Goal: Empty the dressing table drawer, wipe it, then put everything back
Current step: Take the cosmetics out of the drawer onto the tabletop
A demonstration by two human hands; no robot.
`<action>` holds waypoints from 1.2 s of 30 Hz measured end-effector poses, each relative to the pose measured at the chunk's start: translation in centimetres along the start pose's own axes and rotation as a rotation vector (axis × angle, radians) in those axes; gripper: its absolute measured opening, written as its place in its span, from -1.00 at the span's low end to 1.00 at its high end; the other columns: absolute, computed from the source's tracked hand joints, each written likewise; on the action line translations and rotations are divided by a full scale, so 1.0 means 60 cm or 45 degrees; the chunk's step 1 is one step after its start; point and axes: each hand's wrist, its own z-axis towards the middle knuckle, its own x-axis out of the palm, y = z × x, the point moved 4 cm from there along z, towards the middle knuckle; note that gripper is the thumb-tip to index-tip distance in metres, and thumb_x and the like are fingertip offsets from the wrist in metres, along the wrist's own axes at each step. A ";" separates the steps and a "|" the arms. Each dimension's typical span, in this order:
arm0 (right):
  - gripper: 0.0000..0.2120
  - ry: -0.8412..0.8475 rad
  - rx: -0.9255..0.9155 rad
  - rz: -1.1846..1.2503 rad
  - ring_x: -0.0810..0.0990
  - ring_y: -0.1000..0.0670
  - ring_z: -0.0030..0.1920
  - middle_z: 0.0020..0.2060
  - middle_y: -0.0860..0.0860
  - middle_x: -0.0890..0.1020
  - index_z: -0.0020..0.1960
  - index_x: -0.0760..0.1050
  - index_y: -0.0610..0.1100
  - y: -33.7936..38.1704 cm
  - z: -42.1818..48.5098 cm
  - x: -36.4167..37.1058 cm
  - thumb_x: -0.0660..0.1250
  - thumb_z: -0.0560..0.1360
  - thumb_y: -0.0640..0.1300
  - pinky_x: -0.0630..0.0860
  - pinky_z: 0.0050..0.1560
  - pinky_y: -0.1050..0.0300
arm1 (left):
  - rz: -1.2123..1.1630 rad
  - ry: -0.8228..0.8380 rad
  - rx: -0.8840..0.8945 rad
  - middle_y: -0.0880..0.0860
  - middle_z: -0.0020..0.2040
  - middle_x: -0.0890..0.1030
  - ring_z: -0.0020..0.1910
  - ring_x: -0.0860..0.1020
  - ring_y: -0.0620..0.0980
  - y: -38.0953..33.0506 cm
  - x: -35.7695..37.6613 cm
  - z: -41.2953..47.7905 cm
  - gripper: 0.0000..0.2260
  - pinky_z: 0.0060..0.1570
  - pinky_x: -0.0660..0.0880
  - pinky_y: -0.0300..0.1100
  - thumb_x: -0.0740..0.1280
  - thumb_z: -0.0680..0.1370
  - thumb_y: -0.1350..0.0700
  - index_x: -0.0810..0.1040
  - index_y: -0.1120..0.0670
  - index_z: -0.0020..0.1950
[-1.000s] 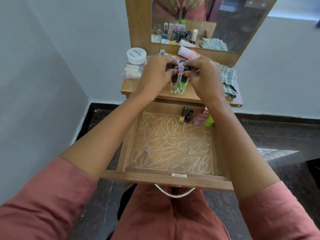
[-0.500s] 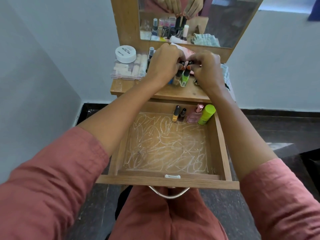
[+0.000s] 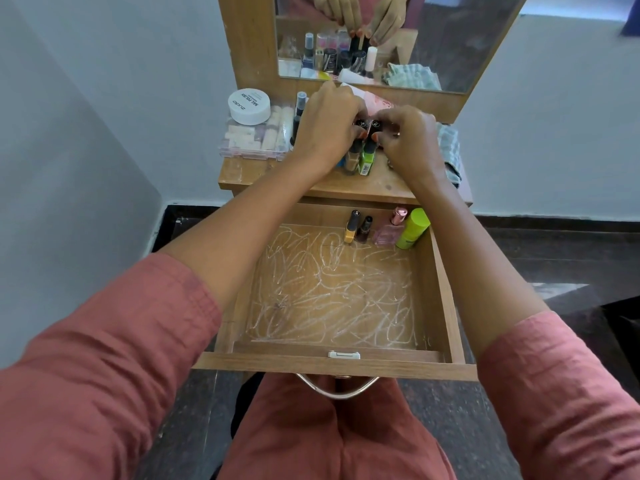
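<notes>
Fingers (image 3: pixel 360 134) of left hand (image 3: pixel 329 126) and right hand (image 3: pixel 412 140) pinch caps of upright bottles (image 3: pixel 367 161) on the desk (image 3: pixel 363 188), upper centre; drawer (image 3: pixel 332 367) lies directly below.

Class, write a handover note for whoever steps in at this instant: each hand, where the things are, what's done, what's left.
Left hand and right hand: both pinch caps of nail polish bottles standing on the tabletop.
Drawer open; pink perfume bottle, lime bottle and two small bottles at its back wall.
Checked cloth lies on the tabletop.
Done: most items out; wiping cannot be confirmed.
Left: likely refilling the drawer.
</notes>
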 end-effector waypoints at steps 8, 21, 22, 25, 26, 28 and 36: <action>-0.79 -0.103 0.028 0.111 0.58 -0.10 -0.05 -0.06 -0.20 0.64 0.05 0.57 -0.31 -0.018 -0.037 -0.012 0.27 0.45 -0.36 0.41 -0.06 0.36 | -0.085 -0.080 -0.027 0.04 0.16 0.55 0.18 0.40 0.03 -0.006 -0.016 -0.028 -0.76 0.08 0.30 -0.20 0.31 0.52 0.10 0.55 0.08 0.18; -0.84 0.216 0.139 -0.078 0.56 -0.14 -0.03 -0.04 -0.14 0.61 0.00 0.58 -0.24 -0.059 -0.175 0.069 0.26 0.47 -0.29 0.50 -0.07 -0.01 | -0.287 0.143 -0.046 0.08 0.00 0.60 0.01 0.53 0.06 -0.017 0.115 -0.191 -0.85 -0.09 0.53 0.00 0.30 0.51 0.21 0.58 0.14 0.05; -0.81 0.240 0.151 -0.122 0.55 -0.15 0.00 0.00 -0.13 0.60 0.04 0.57 -0.23 -0.061 -0.179 0.078 0.24 0.48 -0.27 0.50 -0.07 -0.03 | -0.285 0.149 -0.064 0.09 0.03 0.59 0.03 0.54 0.07 -0.015 0.123 -0.193 -0.82 -0.07 0.53 0.00 0.30 0.50 0.23 0.57 0.15 0.08; -0.77 0.278 0.160 -0.244 0.55 -0.19 0.03 0.10 -0.10 0.55 0.13 0.51 -0.20 -0.064 -0.187 0.099 0.19 0.51 -0.25 0.50 -0.13 -0.05 | -0.286 0.176 -0.115 0.10 0.14 0.55 0.10 0.52 0.10 -0.006 0.143 -0.190 -0.71 0.07 0.50 -0.02 0.29 0.49 0.29 0.52 0.18 0.20; -0.77 0.287 0.157 -0.279 0.55 -0.20 0.02 0.11 -0.11 0.54 0.14 0.50 -0.20 -0.065 -0.187 0.104 0.18 0.52 -0.26 0.49 -0.16 -0.05 | -0.288 0.194 -0.129 0.11 0.16 0.55 0.13 0.51 0.11 -0.005 0.148 -0.187 -0.69 0.11 0.48 -0.02 0.29 0.49 0.30 0.50 0.19 0.23; -0.79 0.301 0.162 -0.340 0.56 -0.23 -0.01 0.11 -0.12 0.52 0.12 0.48 -0.22 -0.066 -0.185 0.114 0.17 0.52 -0.26 0.44 -0.22 -0.02 | -0.292 0.236 -0.149 0.12 0.19 0.54 0.16 0.50 0.12 -0.005 0.158 -0.183 -0.67 0.15 0.46 -0.02 0.28 0.49 0.30 0.48 0.18 0.26; -0.83 0.380 0.233 -0.410 0.57 -0.29 -0.06 0.08 -0.18 0.49 0.08 0.46 -0.25 -0.065 -0.168 0.131 0.15 0.54 -0.27 0.33 -0.26 0.00 | -0.340 0.292 -0.273 0.12 0.15 0.56 0.13 0.53 0.12 -0.002 0.165 -0.171 -0.75 0.07 0.46 -0.04 0.26 0.53 0.26 0.50 0.16 0.19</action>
